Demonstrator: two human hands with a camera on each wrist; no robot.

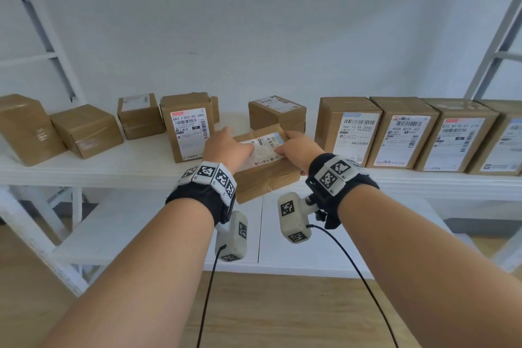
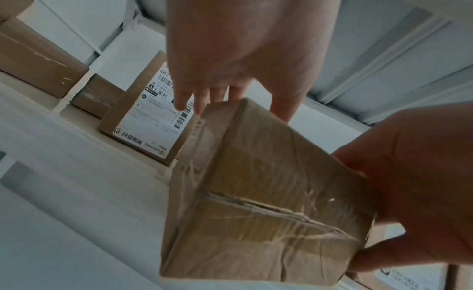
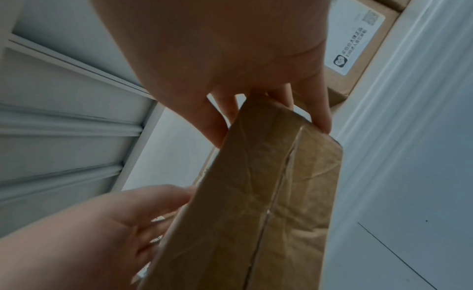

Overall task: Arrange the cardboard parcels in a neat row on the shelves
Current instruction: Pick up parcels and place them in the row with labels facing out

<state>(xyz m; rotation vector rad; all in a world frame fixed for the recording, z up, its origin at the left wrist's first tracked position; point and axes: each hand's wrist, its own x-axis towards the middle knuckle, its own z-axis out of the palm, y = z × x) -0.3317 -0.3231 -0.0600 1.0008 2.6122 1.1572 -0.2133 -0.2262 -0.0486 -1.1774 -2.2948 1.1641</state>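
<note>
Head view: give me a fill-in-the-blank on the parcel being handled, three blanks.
1. The held parcel is gripped by ____ hands.
2. Its shipping label faces ____.
3. The neat row of upright parcels stands to its ____, seen from the head view.

Missing words: both; up; right

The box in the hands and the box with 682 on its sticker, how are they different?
The held box is tipped, its label facing up; the 682 box stands upright with its label facing front. The left hand and right hand grip the held box, and nothing touches the 682 box. The held box juts over the shelf edge, while the 682 box sits fully on it. Both are brown taped cardboard with white labels.
</note>
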